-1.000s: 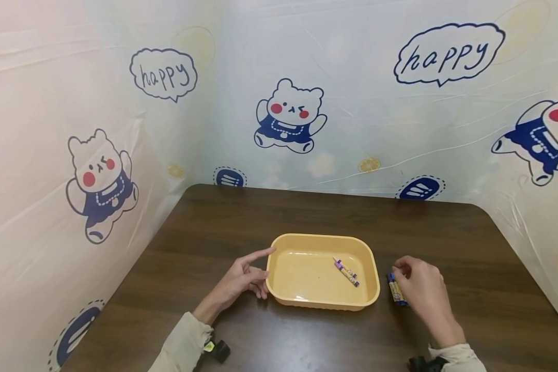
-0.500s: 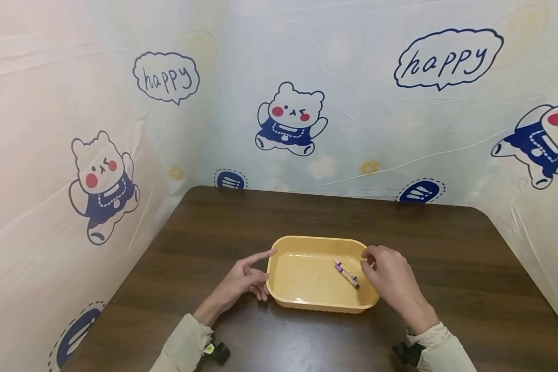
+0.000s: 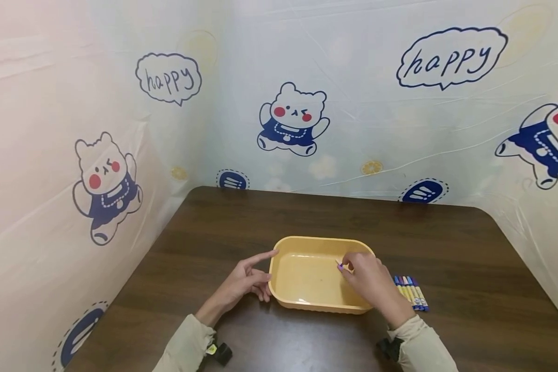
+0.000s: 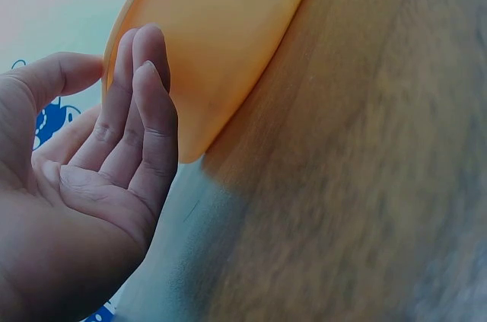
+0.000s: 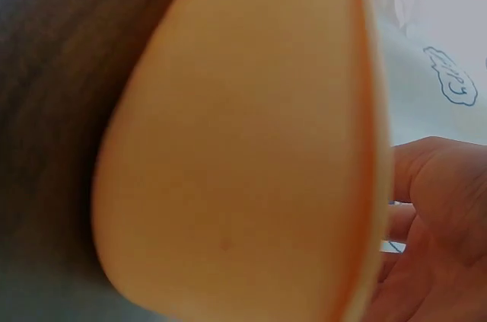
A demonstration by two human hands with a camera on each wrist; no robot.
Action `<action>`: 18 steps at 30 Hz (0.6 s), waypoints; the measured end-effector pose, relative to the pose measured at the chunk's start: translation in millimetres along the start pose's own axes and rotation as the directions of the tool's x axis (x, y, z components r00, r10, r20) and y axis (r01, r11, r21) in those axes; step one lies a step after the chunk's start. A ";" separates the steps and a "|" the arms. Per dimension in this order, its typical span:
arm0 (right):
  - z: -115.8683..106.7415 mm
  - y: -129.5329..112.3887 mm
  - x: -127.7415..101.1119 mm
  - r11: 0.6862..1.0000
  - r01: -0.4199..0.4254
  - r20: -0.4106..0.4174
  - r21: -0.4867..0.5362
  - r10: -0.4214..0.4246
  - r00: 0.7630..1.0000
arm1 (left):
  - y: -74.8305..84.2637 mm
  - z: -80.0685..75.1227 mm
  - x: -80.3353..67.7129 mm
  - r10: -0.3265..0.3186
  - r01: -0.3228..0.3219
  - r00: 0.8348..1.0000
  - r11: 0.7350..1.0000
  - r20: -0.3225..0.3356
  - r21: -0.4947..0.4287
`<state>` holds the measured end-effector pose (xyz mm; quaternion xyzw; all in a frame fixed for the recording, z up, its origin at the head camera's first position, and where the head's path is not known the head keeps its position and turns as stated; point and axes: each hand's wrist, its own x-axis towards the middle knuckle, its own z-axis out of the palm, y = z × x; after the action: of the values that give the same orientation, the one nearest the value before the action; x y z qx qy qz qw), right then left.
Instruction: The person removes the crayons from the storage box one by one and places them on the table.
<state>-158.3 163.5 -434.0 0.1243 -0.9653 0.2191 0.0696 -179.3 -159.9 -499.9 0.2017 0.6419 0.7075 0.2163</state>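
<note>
A yellow plastic basin stands on the brown table. My left hand is at its left side, the extended index finger and the thumb touching the rim. The left wrist view shows the left hand with its other fingers loosely bent beside the basin wall. My right hand reaches over the right rim into the basin, thumb and index finger at the crayons. Only the crayons' upper ends show; I cannot tell whether the fingers pinch one. In the right wrist view, the basin hides the right fingertips.
Several crayons lie side by side on the table, right of the basin, partly behind the right forearm. A printed curtain with cartoon bears stands around the table's back and sides. Camera straps sit at the wrists.
My right hand has moved left from the row of crayons, over the basin's right rim and to the crayons inside, uncovering the row. My left hand has stayed at the rim.
</note>
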 end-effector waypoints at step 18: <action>21.9 8.3 -5.2 0.992 0.066 0.056 -0.104 -0.061 0.997 | 1.7 2.1 0.4 -0.011 0.011 1.000 1.000 -0.006 0.008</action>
<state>-157.4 162.2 -458.0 0.1567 -0.9726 0.1621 0.0575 -178.5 -158.0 -498.0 0.1970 0.6465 0.7042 0.2177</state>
